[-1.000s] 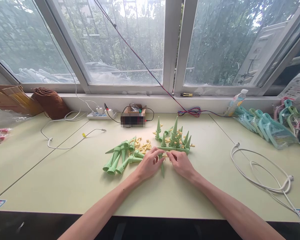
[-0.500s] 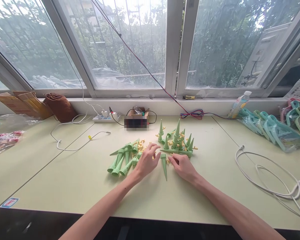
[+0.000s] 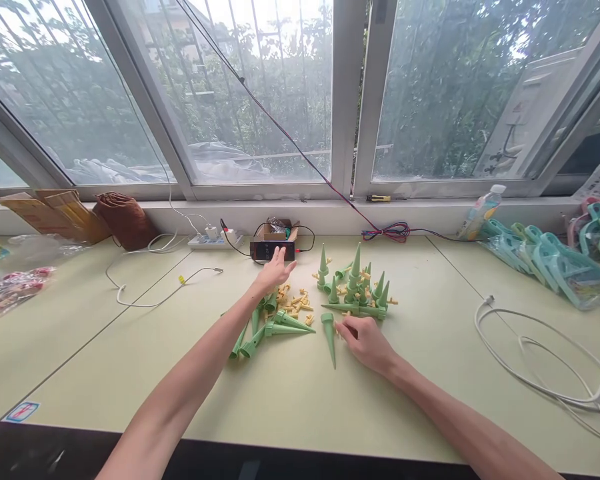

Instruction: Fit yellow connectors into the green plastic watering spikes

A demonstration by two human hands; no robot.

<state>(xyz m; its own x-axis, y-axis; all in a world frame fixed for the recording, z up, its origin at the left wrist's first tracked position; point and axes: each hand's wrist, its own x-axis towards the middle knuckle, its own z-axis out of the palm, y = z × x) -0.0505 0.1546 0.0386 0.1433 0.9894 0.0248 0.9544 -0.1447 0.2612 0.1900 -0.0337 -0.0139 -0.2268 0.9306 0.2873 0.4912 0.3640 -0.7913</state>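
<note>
My left hand (image 3: 276,272) reaches over the loose parts with its fingers stretched out, at the front of a black box-shaped device with a dark display (image 3: 260,251). Whether the fingertips touch it is unclear. Closed in a pinch, my right hand (image 3: 364,339) rests on the table beside a green plant watering spike (image 3: 329,333). A small yellow bit shows between the spike and my fingertips; what they hold is hidden. Loose green spikes (image 3: 285,327) and small yellow valves (image 3: 300,305) lie left of it. Several assembled spikes (image 3: 353,283), some upright, stand behind my right hand.
White cables lie at the left (image 3: 150,305) and right (image 3: 540,393). A power strip (image 3: 215,241) and a brown pouch (image 3: 125,220) stand by the window. Bagged teal plastic items (image 3: 550,257) and a bottle (image 3: 483,212) are at the far right.
My left hand has moved forward and left from beside the spike to the black device, its fingers straightening. My right hand stays by the spike, still pinched.
</note>
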